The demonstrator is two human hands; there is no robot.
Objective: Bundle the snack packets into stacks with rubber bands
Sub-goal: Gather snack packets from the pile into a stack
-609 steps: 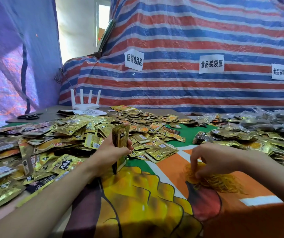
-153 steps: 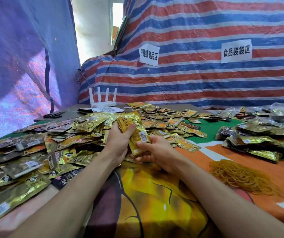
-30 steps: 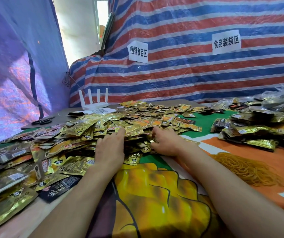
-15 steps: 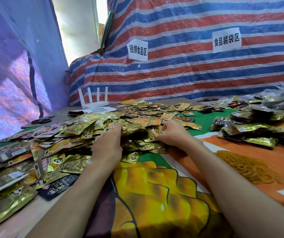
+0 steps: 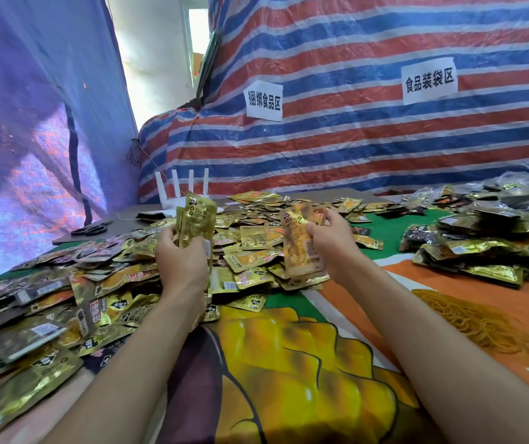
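My left hand (image 5: 182, 257) grips a few gold snack packets (image 5: 196, 219) held upright above the table. My right hand (image 5: 332, 241) holds another small set of gold packets (image 5: 300, 241), also upright, about a hand's width to the right. Below and behind both hands spreads a big loose heap of gold and dark packets (image 5: 96, 283). A pile of yellow rubber bands (image 5: 471, 318) lies on the orange part of the cloth, right of my right forearm.
Stacked packets (image 5: 480, 248) sit at the right. A white router with antennas (image 5: 181, 190) and black scissors (image 5: 91, 228) stand at the far left of the table. A striped tarp with paper signs (image 5: 264, 100) closes the back. The printed tablecloth (image 5: 288, 363) shows in front.
Both hands were down in the heap gathering packets; now each has lifted up holding packets upright above the pile.
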